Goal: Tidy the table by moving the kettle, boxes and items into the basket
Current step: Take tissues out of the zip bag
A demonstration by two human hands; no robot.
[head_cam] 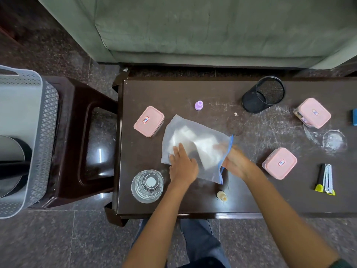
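Behind everything, one green sofa (pixel 193 26) runs along the far side. Left of the surface (pixel 251 200), one grey perforated basket (pixel 44 132) sits on one dark stool (pixel 87 132). One metal kettle (pixel 11 161) with a black handle is already inside it.

One translucent zip bag (pixel 195 144) with a blue seal lies on the left half of the surface, holding something white. The left hand (pixel 183 167) rests flat on the bag's near-left part, with its fingers straight and pressing down rather than curled round anything. The right hand (pixel 234 163) is at the blue seal end. It is blurred, and I cannot tell whether it pinches the seal or only touches it.

One black mesh cup (pixel 262 94) lies on its side near the far edge. One clear glass jar (pixel 147 185) stands by the near-left corner, just beside the left wrist.

Three pink lidded boxes are still on the surface, each with a small label. One box (pixel 148 121) is near the left edge, just beside the bag. A second box (pixel 312 112) is toward the far-right corner, and a third box (pixel 279 163) is nearer the front, right of the right hand.

Two yellow-tipped cutters (pixel 325 179) lie side by side toward the near right. One blue object (pixel 354 117) is cut off at the right.

Of the two small bottles, a purple one (pixel 198 105) stands beyond the bag and a beige one (pixel 221 195) stands close to the near edge.
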